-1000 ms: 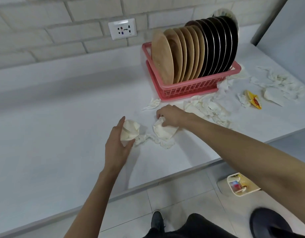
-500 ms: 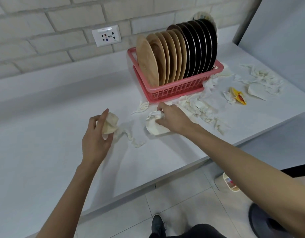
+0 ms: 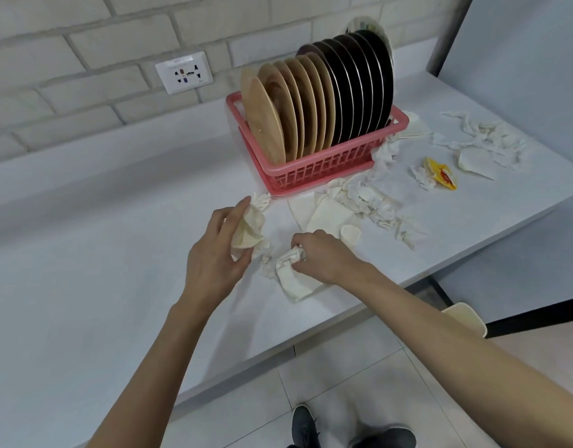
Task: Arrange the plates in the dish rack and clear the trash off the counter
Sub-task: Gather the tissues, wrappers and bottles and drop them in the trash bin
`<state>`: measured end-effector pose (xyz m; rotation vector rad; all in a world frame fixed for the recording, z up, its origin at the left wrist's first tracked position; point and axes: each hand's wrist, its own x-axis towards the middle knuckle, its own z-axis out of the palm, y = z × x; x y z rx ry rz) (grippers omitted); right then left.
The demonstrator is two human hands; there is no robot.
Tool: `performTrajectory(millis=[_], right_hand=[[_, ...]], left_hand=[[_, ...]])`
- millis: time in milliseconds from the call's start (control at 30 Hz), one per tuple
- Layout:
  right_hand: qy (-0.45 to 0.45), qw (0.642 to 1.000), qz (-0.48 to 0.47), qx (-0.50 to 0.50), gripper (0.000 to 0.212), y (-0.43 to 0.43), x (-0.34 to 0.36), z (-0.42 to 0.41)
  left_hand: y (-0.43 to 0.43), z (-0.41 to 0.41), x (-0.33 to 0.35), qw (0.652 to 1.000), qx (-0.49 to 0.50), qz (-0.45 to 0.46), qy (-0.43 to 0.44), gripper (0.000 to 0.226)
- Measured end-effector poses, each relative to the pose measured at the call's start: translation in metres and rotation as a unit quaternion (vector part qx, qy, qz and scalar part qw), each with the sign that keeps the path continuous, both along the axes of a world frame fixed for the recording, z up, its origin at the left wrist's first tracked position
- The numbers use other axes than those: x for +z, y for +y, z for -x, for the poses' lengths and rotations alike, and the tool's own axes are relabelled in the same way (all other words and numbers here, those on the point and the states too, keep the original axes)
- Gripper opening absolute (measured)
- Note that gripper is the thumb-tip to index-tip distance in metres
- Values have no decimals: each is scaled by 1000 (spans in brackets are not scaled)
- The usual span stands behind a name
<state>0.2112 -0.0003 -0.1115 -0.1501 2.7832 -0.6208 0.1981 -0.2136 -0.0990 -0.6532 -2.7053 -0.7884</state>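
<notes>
Left hand (image 3: 214, 257) grips a crumpled napkin (image 3: 248, 229) above the desk (image 3: 101, 270); right hand (image 3: 323, 257) pinches a second napkin (image 3: 291, 279) lying on it; plates (image 3: 317, 101) stand upright in the pink rack (image 3: 327, 169).

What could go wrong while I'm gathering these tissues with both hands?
With the left hand gripping a crumpled tissue and the right hand a second wad, the small shreds between them may get missed. Pulling the tissues tucked against the pink dish rack could jolt its plates. The yellow sachet might leak if squeezed.
</notes>
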Motion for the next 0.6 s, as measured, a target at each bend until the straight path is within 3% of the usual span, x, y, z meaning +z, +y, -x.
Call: performTrajectory(millis=[133,267,433,600], right_hand=[[-18,999,39,-16,30,9,7,-8],[-84,990,83,77,40,-1,4,-17],[-101,989,70,77,56,-17,-10,-12],[-95,990,68,74,51,-20,-18,-6]], left_hand=[[3,-1,-9,996,9,14,-89,80],[-1,2,-20,985,33,22,-169,80],[-9,-1,-20,982,25,-12,-189,75],[-21,-6,-21,981,42,-13,-190,78]])
